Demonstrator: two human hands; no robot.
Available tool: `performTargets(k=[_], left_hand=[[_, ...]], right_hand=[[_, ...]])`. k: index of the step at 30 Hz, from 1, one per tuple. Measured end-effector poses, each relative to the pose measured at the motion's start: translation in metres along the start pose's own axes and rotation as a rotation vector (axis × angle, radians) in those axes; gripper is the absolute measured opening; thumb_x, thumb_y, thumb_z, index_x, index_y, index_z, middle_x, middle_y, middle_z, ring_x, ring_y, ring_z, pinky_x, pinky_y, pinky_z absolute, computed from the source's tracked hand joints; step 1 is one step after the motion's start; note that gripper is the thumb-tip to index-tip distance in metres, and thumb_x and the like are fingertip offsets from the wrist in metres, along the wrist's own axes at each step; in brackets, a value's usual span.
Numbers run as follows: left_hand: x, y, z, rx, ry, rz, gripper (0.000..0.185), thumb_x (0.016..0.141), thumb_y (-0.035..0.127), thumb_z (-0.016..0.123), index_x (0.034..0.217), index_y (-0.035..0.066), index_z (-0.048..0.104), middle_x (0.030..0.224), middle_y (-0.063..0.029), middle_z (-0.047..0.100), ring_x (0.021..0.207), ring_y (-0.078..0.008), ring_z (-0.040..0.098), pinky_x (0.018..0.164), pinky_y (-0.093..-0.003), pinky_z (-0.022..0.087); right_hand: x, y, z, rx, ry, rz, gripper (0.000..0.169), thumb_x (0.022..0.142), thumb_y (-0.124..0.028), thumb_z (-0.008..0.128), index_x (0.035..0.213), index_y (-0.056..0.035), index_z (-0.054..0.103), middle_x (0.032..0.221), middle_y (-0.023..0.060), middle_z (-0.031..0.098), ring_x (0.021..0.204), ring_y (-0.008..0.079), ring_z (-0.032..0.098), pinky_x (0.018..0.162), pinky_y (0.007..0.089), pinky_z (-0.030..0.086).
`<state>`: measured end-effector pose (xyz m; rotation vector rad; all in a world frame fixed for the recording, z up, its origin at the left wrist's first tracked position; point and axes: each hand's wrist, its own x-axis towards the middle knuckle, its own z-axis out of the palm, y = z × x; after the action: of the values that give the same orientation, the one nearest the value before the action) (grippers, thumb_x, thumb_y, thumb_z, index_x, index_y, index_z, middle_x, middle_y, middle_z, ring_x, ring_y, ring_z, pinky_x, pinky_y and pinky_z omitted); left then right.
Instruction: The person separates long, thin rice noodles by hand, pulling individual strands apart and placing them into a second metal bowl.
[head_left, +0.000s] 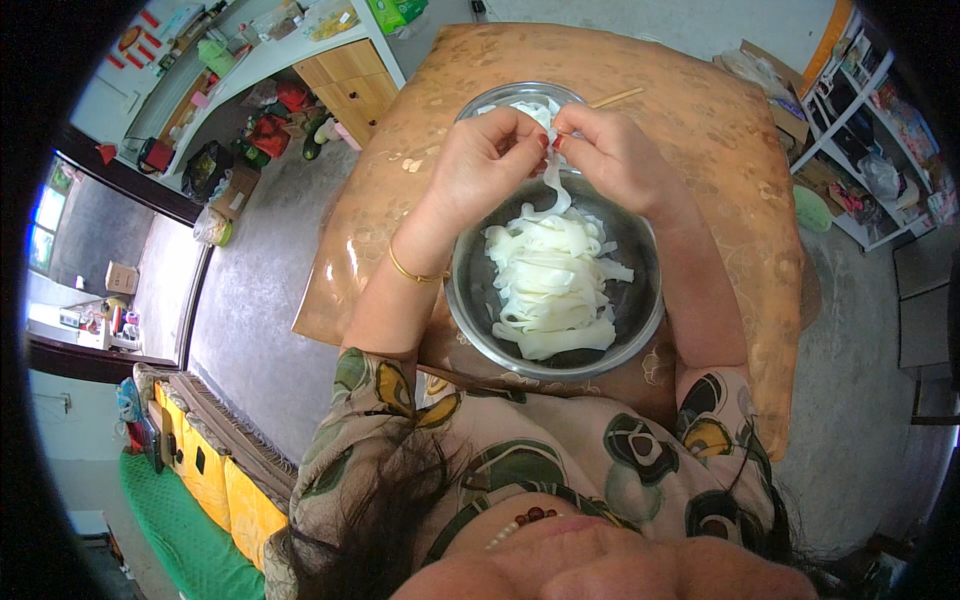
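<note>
Wide, flat white noodle-like strips (553, 277) lie heaped in a large stainless steel bowl (480, 346) close to my body. Behind it stands a smaller metal bowl (517, 87) with more white strips, partly covered by my hands. My left hand (491, 161) and my right hand (611, 154) meet above the gap between the two bowls. Both pinch one white strip (553, 184) between thumb and forefinger, and its lower end hangs down to the heap. A wooden chopstick-like stick (619, 97) juts out to the right of the smaller bowl.
The bowls stand on a table with a glossy brown patterned cover (390, 202). Left of it are a wooden drawer unit (352, 86), a white counter (262, 71) and bags on the floor. A white shelf rack (862, 97) stands at the right, a green-covered seat (180, 517) at lower left.
</note>
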<state>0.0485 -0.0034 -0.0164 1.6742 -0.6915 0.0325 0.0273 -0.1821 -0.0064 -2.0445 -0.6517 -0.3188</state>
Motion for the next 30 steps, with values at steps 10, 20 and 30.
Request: performTargets(k=[10, 20, 30], left_hand=[[0.0019, -0.0027, -0.0011, 0.013, -0.005, 0.004, 0.01, 0.084, 0.008, 0.057, 0.079, -0.002, 0.058, 0.067, -0.0022, 0.06, 0.061, -0.0058, 0.055, 0.054, -0.0198, 0.045], [-0.001, 0.0003, -0.0022, -0.044, -0.024, 0.034, 0.01, 0.083, 0.007, 0.057, 0.082, -0.003, 0.059, 0.07, -0.003, 0.061, 0.063, -0.006, 0.056, 0.056, -0.0199, 0.045], [0.0005, 0.0031, -0.0047, -0.058, -0.063, -0.007, 0.01, 0.084, 0.006, 0.056, 0.086, -0.003, 0.059, 0.075, -0.004, 0.061, 0.067, -0.0081, 0.057, 0.061, -0.0209, 0.048]], right_hand=[[-0.0003, 0.002, 0.0002, 0.036, -0.016, 0.008, 0.016, 0.081, -0.015, 0.052, 0.082, 0.0003, 0.058, 0.063, 0.015, 0.055, 0.058, 0.0227, 0.055, 0.054, 0.0353, 0.041], [-0.0001, -0.0014, -0.0001, 0.006, 0.004, 0.027, 0.018, 0.083, -0.017, 0.052, 0.08, 0.0006, 0.056, 0.06, 0.0142, 0.054, 0.056, 0.0222, 0.053, 0.052, 0.0353, 0.04], [-0.0021, -0.0059, -0.0015, -0.042, -0.021, 0.027, 0.012, 0.085, -0.01, 0.049, 0.083, 0.0003, 0.053, 0.065, 0.0076, 0.051, 0.062, 0.0117, 0.047, 0.057, 0.029, 0.039]])
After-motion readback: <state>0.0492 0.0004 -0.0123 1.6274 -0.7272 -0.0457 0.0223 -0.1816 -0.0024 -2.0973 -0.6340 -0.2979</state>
